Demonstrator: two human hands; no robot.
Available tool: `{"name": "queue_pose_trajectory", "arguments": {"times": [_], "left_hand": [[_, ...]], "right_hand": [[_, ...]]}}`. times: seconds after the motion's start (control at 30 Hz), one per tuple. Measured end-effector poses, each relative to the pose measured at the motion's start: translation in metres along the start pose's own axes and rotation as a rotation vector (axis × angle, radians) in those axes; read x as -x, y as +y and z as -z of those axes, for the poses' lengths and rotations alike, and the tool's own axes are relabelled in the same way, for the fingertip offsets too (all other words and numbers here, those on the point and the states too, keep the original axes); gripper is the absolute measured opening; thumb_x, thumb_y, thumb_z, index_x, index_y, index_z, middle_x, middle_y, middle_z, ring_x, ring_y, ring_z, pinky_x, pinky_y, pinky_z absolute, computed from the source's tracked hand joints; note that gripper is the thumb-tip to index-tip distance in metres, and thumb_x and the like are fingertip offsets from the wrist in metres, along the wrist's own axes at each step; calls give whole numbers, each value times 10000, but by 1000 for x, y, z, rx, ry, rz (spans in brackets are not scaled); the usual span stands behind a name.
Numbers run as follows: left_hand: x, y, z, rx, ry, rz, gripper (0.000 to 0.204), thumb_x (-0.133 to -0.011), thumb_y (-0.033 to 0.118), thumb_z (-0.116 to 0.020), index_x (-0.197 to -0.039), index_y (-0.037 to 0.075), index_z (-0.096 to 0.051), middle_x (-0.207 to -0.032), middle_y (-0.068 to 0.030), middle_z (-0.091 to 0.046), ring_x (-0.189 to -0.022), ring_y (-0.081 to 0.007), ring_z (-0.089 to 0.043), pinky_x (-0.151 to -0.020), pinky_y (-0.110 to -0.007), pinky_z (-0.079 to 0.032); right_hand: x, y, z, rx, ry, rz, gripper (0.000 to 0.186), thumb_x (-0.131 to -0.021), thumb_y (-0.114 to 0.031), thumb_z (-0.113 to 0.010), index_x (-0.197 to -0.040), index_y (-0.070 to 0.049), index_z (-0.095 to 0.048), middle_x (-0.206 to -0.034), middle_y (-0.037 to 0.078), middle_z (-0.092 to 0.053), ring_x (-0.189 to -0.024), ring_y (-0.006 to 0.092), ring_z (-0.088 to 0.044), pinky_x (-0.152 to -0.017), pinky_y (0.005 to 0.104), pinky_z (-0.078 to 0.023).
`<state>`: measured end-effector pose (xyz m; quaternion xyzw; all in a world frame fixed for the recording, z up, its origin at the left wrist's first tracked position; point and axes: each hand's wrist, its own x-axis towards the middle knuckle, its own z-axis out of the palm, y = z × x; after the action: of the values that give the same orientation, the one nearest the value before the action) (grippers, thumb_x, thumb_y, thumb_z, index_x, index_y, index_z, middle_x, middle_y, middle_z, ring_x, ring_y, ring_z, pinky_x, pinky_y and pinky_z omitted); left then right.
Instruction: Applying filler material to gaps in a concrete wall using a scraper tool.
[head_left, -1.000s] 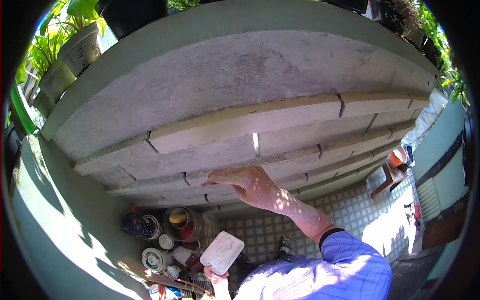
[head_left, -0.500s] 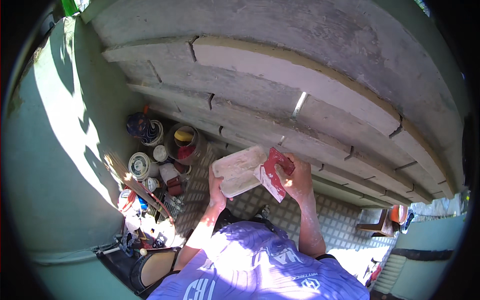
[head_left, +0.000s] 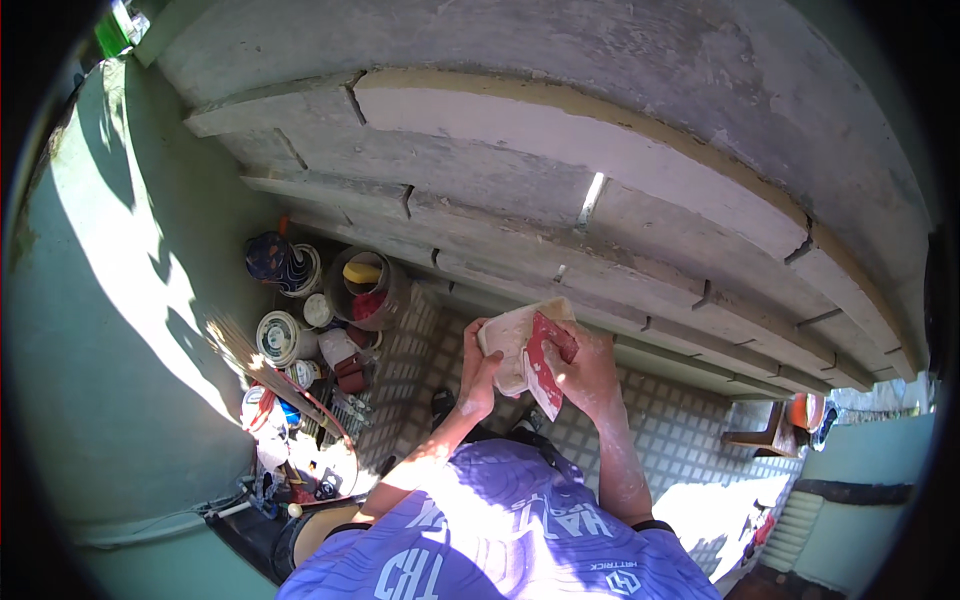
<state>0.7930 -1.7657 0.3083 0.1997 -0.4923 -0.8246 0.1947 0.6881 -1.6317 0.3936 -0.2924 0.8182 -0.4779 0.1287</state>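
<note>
My left hand point(head_left: 479, 378) is closed on the side of a shallow, off-white rectangular tray point(head_left: 508, 335) smeared with pale plaster. The tray is tilted in front of my chest. In my right hand point(head_left: 592, 378) is a flat red putty scraper point(head_left: 541, 358), its lower part coated white. The scraper overlaps the right side of the tray; whether its edge presses on the inside is hard to tell. White residue marks my right hand and forearm.
A grey stepped wall point(head_left: 640, 225) with pale ledges and dark gaps stretches ahead. On the left, buckets point(head_left: 281, 335), a bundle of sticks point(head_left: 245, 355) and tools crowd beside a green wall point(head_left: 60, 400). A wooden stool point(head_left: 765, 432) stands at the right on the tiled floor point(head_left: 660, 450).
The tray has moved right and tilted from lying nearly flat. My left hand came along with it, and the scraper now overlaps the tray more.
</note>
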Motion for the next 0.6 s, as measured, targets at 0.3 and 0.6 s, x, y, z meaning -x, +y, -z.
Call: {"name": "queue_pose_trajectory", "arguments": {"times": [0.3,0.6], "left_hand": [[-23,16,30,25,-100,80,680,-799,228,-566,-1370,51,-244,-1277,-135,-392,-1179,-239,-462,-749,-357,-554],[-35,33,98,100,-61,247,701,-783,348,-578,-1385,125,-297,-1221,-110,-502,-934,-232,-653,-317,-255,-490]], "right_hand": [[3,21,-15,-474,308,-217,237,-847,-51,-709,-1063,33,-660,-935,81,-721,-827,109,-663,-753,265,-532],[-2,-23,3,-897,691,-41,428,-903,-44,-665,-1271,3,-452,-1168,80,-606,-1068,103,-560,-881,266,-479]]}}
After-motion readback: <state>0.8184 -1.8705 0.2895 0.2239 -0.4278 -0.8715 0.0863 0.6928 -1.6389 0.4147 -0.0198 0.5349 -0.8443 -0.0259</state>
